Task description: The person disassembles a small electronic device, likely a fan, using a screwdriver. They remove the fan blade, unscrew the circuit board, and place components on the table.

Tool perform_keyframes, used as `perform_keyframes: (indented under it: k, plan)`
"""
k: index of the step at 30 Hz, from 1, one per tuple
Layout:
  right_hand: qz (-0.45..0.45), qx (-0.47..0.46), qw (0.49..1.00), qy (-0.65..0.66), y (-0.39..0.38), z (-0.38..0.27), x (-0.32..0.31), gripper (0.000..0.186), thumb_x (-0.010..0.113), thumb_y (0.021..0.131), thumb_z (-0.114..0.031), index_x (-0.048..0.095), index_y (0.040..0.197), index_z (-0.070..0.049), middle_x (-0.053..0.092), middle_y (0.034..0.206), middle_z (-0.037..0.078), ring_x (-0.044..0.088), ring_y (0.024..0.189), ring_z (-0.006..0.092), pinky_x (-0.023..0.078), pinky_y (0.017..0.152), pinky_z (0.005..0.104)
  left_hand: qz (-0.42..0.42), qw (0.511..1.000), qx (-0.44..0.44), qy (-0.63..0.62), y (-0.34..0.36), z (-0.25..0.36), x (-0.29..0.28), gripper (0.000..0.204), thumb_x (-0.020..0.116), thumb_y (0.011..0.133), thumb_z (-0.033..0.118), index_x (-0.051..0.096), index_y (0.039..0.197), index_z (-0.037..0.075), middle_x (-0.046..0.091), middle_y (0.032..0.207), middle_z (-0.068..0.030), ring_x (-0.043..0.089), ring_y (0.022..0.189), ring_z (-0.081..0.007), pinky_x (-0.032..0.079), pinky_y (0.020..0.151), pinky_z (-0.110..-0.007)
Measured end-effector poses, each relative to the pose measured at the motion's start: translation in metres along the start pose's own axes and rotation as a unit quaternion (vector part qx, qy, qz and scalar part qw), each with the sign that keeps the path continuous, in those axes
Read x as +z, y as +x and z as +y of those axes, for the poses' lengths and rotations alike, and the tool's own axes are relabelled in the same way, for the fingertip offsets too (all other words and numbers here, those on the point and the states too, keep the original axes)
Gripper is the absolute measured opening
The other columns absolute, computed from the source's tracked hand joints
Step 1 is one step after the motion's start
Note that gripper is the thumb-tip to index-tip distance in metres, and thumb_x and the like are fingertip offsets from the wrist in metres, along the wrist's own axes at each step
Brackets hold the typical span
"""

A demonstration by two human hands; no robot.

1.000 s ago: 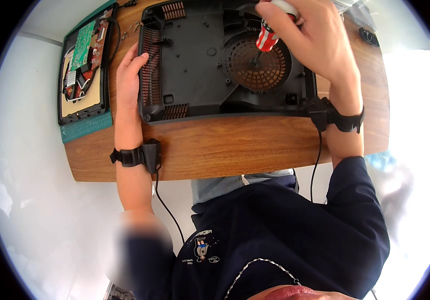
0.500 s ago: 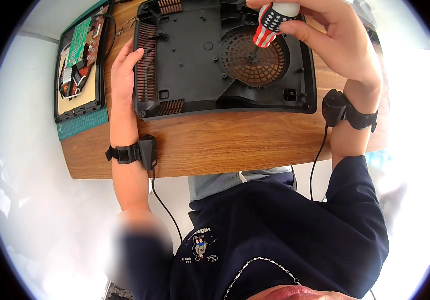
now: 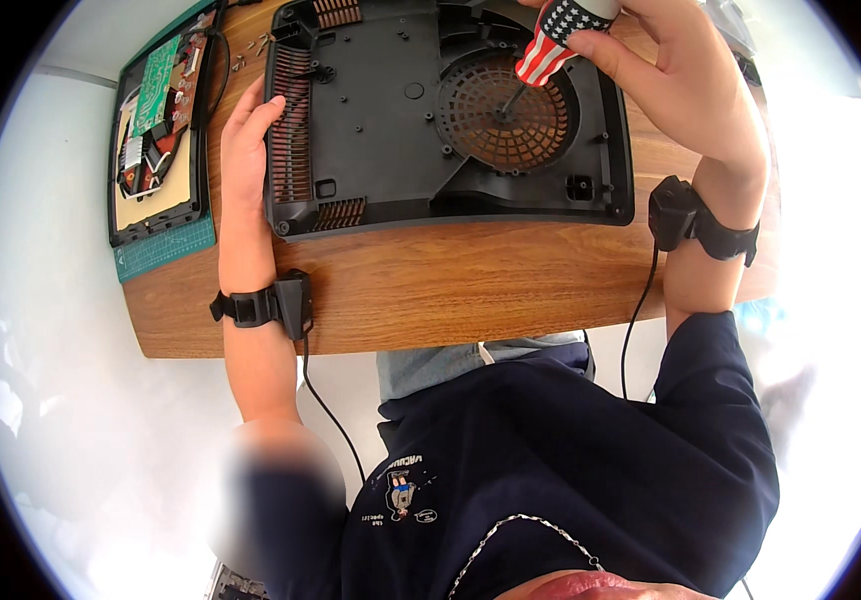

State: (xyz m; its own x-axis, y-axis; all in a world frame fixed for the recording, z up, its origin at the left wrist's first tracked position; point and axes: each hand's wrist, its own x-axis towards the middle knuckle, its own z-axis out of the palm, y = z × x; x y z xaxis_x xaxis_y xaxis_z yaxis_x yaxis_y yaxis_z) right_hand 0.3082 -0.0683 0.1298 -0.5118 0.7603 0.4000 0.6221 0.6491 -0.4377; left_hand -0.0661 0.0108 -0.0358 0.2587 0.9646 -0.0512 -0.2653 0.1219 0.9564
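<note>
A black plastic housing (image 3: 376, 110) lies on the wooden table with its inner side up, showing vented edges and a round grille (image 3: 541, 140). My left hand (image 3: 245, 145) grips its left edge, the thumb over the rim and the fingers along the outside. In my right hand (image 3: 686, 85) is a screwdriver (image 3: 551, 50) whose handle carries red and white stripes and white stars on dark blue. The shaft slants down to the left toward the grille's middle. Whether its tip touches anything there I cannot tell.
At the left, a dark panel (image 3: 201, 205) holding a green circuit board (image 3: 158, 85) and wires lies partly over a green cutting mat (image 3: 171, 250). Several loose screws (image 3: 241, 62) lie behind my left hand. Cables hang from black wrist straps (image 3: 251, 308) on both arms.
The screwdriver handle has tilted and moved slightly to the right along with my right hand. The housing has shifted a little to the left; my left hand keeps its hold.
</note>
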Motion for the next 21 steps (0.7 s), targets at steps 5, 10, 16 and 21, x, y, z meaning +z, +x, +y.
perform_keyframes:
  k: [5,10,16,21]
  plan:
    - [0.011,0.083,0.995,0.054,0.002,-0.016,0.007,0.044,0.071,0.084,0.01,0.063,0.126,-0.001,0.068,0.113,0.011,0.069,0.107,0.0207,0.058,0.093,0.0332,0.008,1.0,0.001,0.002,-0.001,0.0,0.003,0.04,0.056,0.099,0.005,0.057,0.138,-0.006,0.072,0.118,-0.0104,0.07,0.099,-0.0155,0.057,0.086,-0.029]
    - [0.082,0.086,0.985,0.126,0.0,-0.002,0.016,0.038,0.069,0.089,0.009,0.061,0.125,-0.001,0.067,0.113,0.01,0.071,0.102,0.0172,0.061,0.085,0.0287,0.005,1.0,-0.001,0.0,-0.002,0.003,0.005,0.04,0.056,0.1,0.005,0.057,0.139,-0.007,0.071,0.119,-0.0113,0.07,0.099,-0.0157,0.057,0.087,-0.029]
    - [0.123,0.102,0.982,0.099,0.007,-0.013,0.029,0.031,0.071,0.09,0.008,0.062,0.118,-0.001,0.067,0.112,0.01,0.071,0.099,0.0175,0.06,0.081,0.0269,-0.002,1.0,0.001,-0.005,-0.002,0.0,0.0,0.041,0.055,0.1,0.004,0.055,0.14,-0.008,0.071,0.12,-0.0119,0.07,0.1,-0.0159,0.056,0.088,-0.029]
    - [0.115,-0.013,0.993,-0.011,0.01,-0.015,0.036,0.031,0.078,0.083,0.003,0.065,0.11,-0.002,0.068,0.102,0.011,0.068,0.091,0.0222,0.055,0.075,0.0314,-0.013,1.0,0.009,-0.007,0.001,-0.002,-0.003,0.042,0.054,0.101,0.004,0.055,0.141,-0.008,0.07,0.121,-0.0117,0.07,0.1,-0.016,0.057,0.088,-0.029]
